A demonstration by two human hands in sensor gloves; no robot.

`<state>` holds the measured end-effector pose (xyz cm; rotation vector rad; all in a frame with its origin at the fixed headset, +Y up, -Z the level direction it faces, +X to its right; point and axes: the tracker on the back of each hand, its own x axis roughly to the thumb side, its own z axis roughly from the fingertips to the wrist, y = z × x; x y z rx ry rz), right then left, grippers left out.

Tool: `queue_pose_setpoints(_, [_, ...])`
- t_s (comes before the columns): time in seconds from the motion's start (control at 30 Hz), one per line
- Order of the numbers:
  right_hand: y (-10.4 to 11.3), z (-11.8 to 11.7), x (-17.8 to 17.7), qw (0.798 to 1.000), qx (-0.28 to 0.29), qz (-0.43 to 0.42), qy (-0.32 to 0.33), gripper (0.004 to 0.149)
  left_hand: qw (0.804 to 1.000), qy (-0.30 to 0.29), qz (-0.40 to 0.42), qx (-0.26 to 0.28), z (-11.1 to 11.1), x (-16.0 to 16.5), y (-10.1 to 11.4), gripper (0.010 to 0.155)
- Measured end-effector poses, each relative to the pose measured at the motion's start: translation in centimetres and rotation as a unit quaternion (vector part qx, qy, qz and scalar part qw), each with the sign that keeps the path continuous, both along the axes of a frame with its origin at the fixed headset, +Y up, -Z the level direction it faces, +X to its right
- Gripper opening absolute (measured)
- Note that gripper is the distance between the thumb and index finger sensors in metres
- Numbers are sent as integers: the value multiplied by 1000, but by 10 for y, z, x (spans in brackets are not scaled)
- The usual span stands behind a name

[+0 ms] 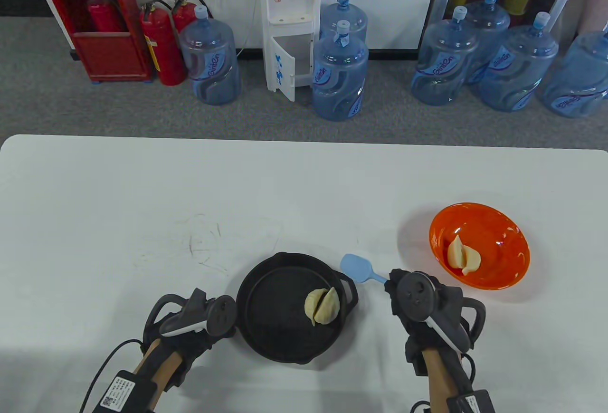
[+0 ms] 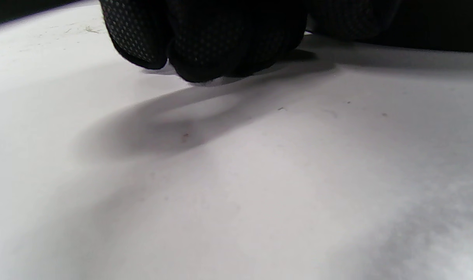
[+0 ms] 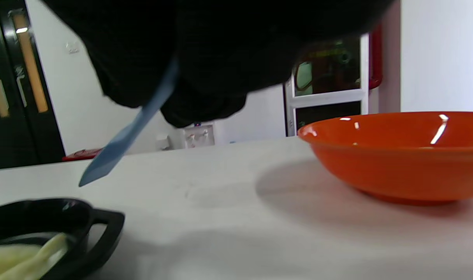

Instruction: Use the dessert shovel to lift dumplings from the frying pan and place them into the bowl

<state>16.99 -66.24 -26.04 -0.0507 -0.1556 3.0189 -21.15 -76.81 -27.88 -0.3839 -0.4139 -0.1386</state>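
Pale-blue dessert shovel (image 1: pixel 358 269) gripped by right hand (image 1: pixel 418 296); left hand (image 1: pixel 199 318) curled, knuckles on table (image 1: pixel 142 185), holding nothing.

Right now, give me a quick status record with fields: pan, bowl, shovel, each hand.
frying pan: black, on the table, two dumplings on its right side
bowl: orange, right of the pan, two dumplings inside
dessert shovel: blue, empty, raised, blade above the pan's right handle
right hand: grips the shovel's handle
left hand: fingers curled, knuckles on the table left of the pan; any hold on the pan hidden
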Motion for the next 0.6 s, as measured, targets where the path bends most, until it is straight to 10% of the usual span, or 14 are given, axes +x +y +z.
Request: queue_pose_setpoints(0.6, [-7,10,-51,992,-36,92,80,38,1000,0,-2,1,0,1,0,56])
